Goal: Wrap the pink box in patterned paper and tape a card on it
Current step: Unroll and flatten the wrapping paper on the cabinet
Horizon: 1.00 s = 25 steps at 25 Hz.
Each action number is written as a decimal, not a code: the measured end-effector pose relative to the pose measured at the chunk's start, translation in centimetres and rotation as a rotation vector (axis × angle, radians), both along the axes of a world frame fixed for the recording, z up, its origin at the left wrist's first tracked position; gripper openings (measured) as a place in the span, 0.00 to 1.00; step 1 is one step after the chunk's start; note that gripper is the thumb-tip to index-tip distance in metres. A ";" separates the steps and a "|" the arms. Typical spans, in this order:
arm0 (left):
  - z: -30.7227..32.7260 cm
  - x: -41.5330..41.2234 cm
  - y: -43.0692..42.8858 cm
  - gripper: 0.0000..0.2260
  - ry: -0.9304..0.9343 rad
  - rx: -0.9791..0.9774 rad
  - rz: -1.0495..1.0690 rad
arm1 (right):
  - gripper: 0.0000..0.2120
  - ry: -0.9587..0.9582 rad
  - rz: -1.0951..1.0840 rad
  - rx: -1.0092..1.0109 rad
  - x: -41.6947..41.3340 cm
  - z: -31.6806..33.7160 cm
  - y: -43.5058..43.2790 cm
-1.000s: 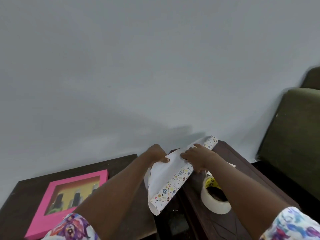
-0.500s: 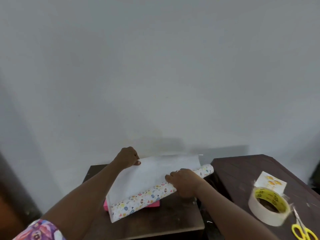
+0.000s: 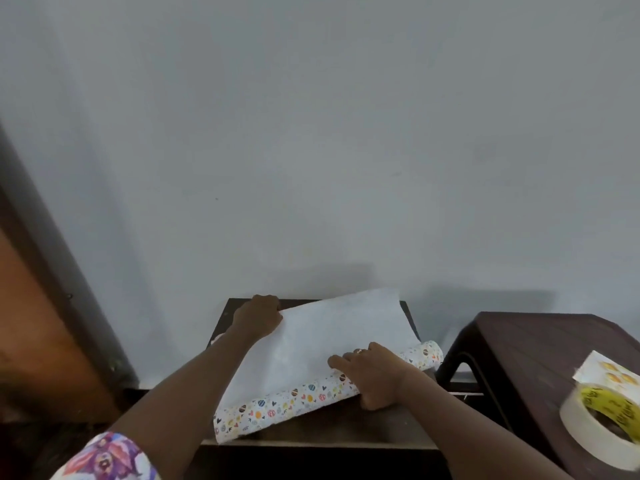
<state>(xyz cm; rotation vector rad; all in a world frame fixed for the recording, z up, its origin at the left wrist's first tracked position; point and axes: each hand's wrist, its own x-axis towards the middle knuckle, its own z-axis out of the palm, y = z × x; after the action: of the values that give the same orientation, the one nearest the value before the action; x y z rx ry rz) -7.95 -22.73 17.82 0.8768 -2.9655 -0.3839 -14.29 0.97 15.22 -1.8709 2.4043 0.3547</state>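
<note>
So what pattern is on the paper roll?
The paper roll has small colourful eggs and hearts on white; head view.

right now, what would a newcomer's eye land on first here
The patterned paper, half unrolled with its white side up, spreads across the small dark table in the middle. The left hand holds its far corner and the right hand grips the rolled part. On the right table sits a tape roll with a card behind it.

A white sleeve [image 3: 104, 459] printed with purple, pink and orange flowers covers the left upper arm, below-left of the patterned paper roll [image 3: 294, 403]. Forearms are bare. The right hand [image 3: 375, 374] wears a thin ring [image 3: 359, 350].
</note>
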 end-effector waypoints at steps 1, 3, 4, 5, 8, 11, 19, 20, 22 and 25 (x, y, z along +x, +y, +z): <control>0.3 0.2 -0.2 0.11 0.004 -0.006 0.021 | 0.34 0.019 0.007 0.020 -0.1 0.2 0.1; 1.2 0.8 -1.0 0.12 0.019 -0.010 0.072 | 0.32 0.046 0.022 0.059 -0.5 0.5 0.3; 1.7 1.2 -1.5 0.12 0.024 -0.005 0.094 | 0.29 0.037 0.026 0.060 -0.7 0.7 0.3; 2.1 1.7 -2.1 0.12 0.023 0.003 0.111 | 0.26 0.013 0.019 0.046 -0.8 0.9 0.4; 3.1 3.4 -3.8 0.11 0.034 0.021 0.160 | 0.21 -0.022 -0.012 -0.023 -0.9 1.4 0.7; 3.6 4.9 -4.7 0.09 0.090 0.043 0.192 | 0.26 0.072 0.042 -0.048 -0.5 1.7 1.1; 4.0 7.1 -5.7 0.10 0.181 -0.025 0.336 | 0.22 0.132 0.127 -0.001 0.0 1.4 2.3; 4.0 7.4 -5.9 0.11 0.181 -0.038 0.349 | 0.23 0.136 0.126 0.005 0.0 1.3 2.6; 4.2 7.7 -6.2 0.12 0.189 -0.038 0.371 | 0.24 0.147 0.140 -0.001 -0.1 1.4 3.3; 4.4 8.2 -6.8 0.11 0.217 -0.030 0.415 | 0.17 0.202 0.192 -0.039 -0.5 1.5 4.2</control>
<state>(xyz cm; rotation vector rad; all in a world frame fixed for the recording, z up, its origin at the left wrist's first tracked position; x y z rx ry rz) 0.25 -29.57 22.20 1.3141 -2.5021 -0.3845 -14.76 5.13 16.77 -2.1895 2.3712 0.5378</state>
